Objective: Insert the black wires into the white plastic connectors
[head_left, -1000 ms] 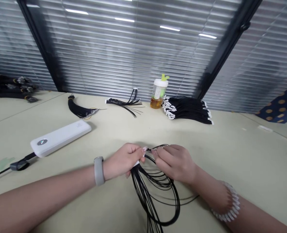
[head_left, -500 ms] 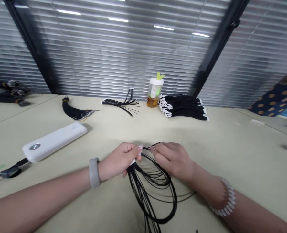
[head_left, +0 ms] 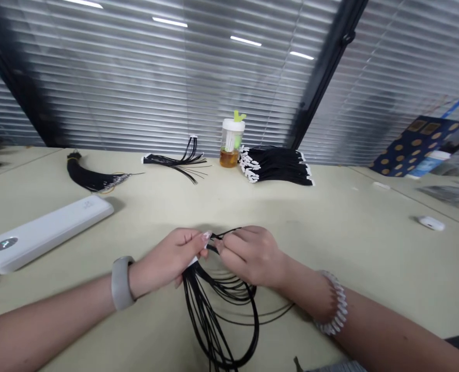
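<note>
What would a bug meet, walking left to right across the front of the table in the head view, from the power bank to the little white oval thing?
Power bank → grey band → left hand → right hand → bracelet → white oval thing

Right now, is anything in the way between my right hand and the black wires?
Nothing visible is: your right hand pinches strands of the black wires, close beside your left hand, which holds them at a white piece.
</note>
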Motion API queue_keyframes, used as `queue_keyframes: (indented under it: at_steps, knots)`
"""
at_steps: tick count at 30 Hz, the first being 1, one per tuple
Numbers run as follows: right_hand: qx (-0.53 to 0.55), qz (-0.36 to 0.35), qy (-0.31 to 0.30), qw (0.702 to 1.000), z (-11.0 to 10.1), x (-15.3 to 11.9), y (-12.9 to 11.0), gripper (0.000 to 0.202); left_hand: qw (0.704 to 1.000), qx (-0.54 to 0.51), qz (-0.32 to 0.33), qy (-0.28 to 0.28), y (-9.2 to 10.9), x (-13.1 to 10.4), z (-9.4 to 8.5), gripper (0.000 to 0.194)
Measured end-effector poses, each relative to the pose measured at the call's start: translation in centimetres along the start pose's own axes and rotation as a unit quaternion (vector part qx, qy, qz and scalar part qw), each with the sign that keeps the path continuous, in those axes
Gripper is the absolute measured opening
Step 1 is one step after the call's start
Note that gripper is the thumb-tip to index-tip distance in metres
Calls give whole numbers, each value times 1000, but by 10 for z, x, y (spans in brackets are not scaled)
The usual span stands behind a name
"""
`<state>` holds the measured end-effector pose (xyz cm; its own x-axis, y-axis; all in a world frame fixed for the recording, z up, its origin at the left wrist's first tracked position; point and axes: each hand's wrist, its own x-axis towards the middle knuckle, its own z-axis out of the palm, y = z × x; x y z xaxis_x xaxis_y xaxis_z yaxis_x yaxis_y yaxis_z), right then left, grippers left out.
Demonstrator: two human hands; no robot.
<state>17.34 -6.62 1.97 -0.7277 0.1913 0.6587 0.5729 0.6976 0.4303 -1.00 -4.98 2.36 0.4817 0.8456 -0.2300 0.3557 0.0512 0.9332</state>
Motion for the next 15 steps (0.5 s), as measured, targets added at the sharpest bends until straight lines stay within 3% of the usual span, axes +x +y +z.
queue_keyframes:
  at_steps: [3, 8, 10, 13, 15]
  knots:
    - [-2, 13, -7, 1000, 1, 0, 2, 25, 1000, -10, -5, 2, 0, 1, 0, 45]
    - [37, 74, -84, 993, 0, -2, 9, 18, 999, -23, -15, 37, 2, 2, 3, 43]
    - [64, 123, -82, 987, -5, -1, 7, 18, 998, -36, -7, 50, 1, 2, 4, 43]
    - [63, 228, -44, 971, -19, 5, 2, 36, 995, -67, 8, 74, -5, 4, 4, 44]
    - [62, 307, -68, 947, -29, 10, -1, 39, 992, -86, 16, 95, -9, 5, 5, 44]
